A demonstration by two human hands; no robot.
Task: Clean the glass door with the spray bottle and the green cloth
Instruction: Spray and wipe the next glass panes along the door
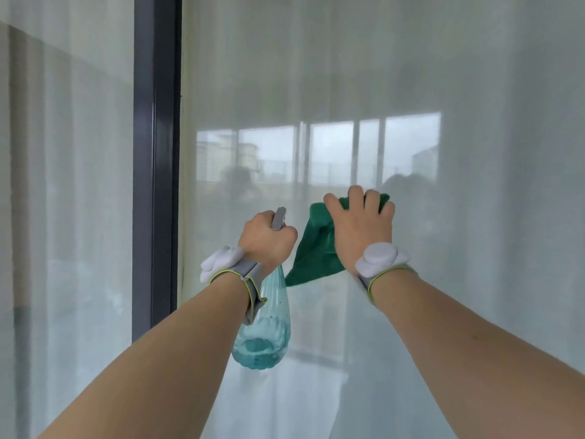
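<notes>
Hands: both raised in front of the glass door, each wrist wearing a grey band with a pale sensor puck.
Right hand (361, 220): fingers curled over the top of the green cloth, pressing it flat against the glass.
Green cloth (316, 248): bunched under the right hand, its loose lower corner hanging down and to the left, close beside the bottle.
Left hand (267, 240): wrapped in a fist around the neck of the spray bottle, with the grey spray head poking out above the knuckles.
Spray bottle (266, 331): clear, pale blue plastic, hanging below the left hand, a shallow layer of blue liquid at its bottom; held apart from the glass, just left of the cloth.
Glass door (411, 90): fills the view ahead, showing a faint reflection of windows and buildings, and dim shapes that echo the hands.
Door frame (156, 153): dark vertical bar left of the hands.
Curtain (63, 185): sheer white fabric seen behind the glass on both sides of the frame.
</notes>
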